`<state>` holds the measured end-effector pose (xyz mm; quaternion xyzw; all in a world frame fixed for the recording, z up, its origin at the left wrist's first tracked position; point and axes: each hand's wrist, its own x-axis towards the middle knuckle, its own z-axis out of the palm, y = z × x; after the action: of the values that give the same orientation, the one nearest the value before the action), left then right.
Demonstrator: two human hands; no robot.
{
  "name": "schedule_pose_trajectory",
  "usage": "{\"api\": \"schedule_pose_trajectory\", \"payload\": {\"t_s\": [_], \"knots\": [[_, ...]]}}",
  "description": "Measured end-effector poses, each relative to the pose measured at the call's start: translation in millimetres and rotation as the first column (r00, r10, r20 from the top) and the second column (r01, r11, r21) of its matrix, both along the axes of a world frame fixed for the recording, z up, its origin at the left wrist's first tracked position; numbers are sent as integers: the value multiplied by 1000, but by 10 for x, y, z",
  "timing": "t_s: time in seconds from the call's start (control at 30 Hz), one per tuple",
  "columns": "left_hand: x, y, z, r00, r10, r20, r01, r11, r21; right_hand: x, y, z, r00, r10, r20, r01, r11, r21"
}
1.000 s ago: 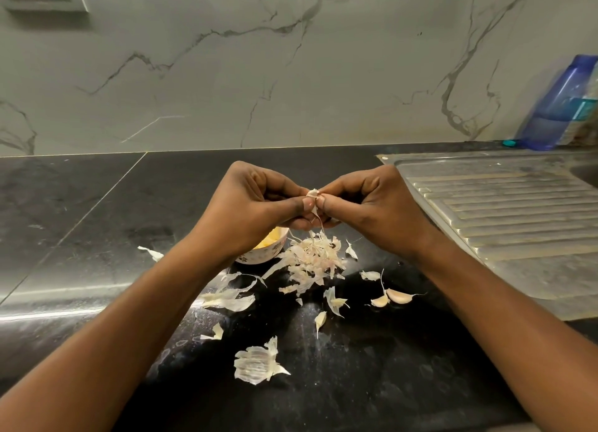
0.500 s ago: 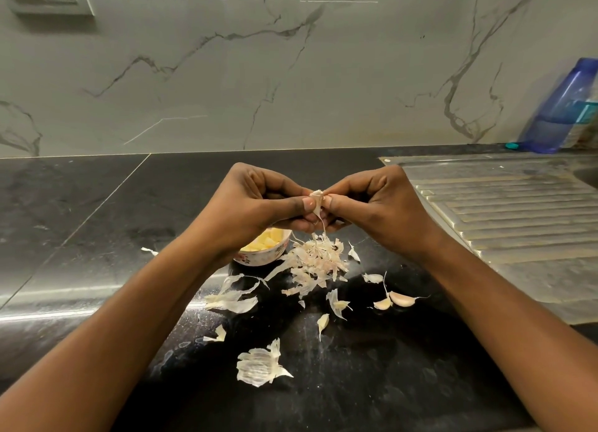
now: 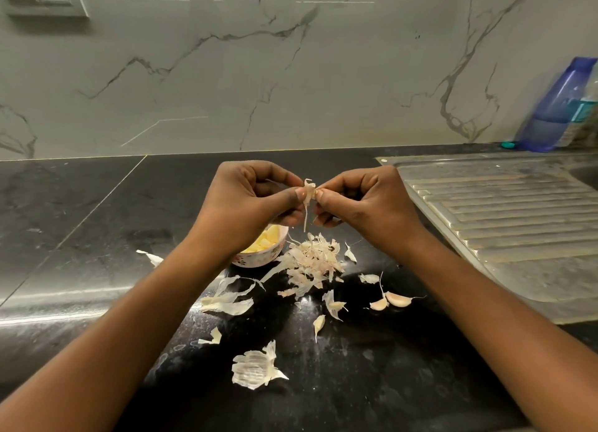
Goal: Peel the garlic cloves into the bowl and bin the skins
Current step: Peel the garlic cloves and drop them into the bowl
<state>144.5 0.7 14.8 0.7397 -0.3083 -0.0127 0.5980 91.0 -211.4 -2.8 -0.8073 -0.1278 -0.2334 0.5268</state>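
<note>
My left hand (image 3: 249, 202) and my right hand (image 3: 365, 202) meet above the black counter and pinch one garlic clove (image 3: 309, 192) between their fingertips; a thin strip of skin hangs down from it. A small patterned bowl (image 3: 263, 258) with peeled yellow cloves sits just under my left hand, partly hidden by the wrist. A heap of garlic skins (image 3: 312, 260) lies right of the bowl. Two unpeeled cloves (image 3: 393, 300) lie on the counter to the right, and a small one (image 3: 318, 323) nearer to me.
Loose skin pieces (image 3: 255, 367) are scattered over the black counter (image 3: 97, 237). A steel sink drainboard (image 3: 517, 221) fills the right side. A blue bottle (image 3: 563, 104) stands at the back right against the marble wall. No bin is in view.
Both hands have stayed together on the clove and lifted slightly. A longer strip of skin now dangles from it.
</note>
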Motion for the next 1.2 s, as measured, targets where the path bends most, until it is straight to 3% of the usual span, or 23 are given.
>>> {"api": "schedule_pose_trajectory", "payload": {"t_s": [0.13, 0.27, 0.37, 0.63, 0.87, 1.0, 1.2], "knots": [[1, -17, -35, 976, 48, 212, -66, 994, 82, 8, 3, -4, 1000, -4, 7, 4, 1000, -28], [-14, -16, -33, 968, 29, 247, -61, 991, 123, 12, -1, -10, 1000, -10, 11, 11, 996, -84], [-18, -21, -22, 980, 31, 195, -53, 993, 109, 1, 1, 9, 1000, 5, 12, -4, 997, -83], [-40, -1, 45, 991, -18, -130, 11, 999, -50, 15, -50, 28, 997, -74, 6, 75, 996, -39], [-44, -10, 43, 978, -45, -206, 32, 997, -66, 42, -101, 30, 983, -182, 4, 182, 982, -49], [-24, 5, 42, 990, -22, -141, 18, 999, -32, 33, -125, 54, 991, -131, -21, 130, 991, -40], [-12, -23, -25, 995, 48, 86, -53, 997, 57, 14, -109, 43, 995, 25, -96, -33, 996, -82]]}}
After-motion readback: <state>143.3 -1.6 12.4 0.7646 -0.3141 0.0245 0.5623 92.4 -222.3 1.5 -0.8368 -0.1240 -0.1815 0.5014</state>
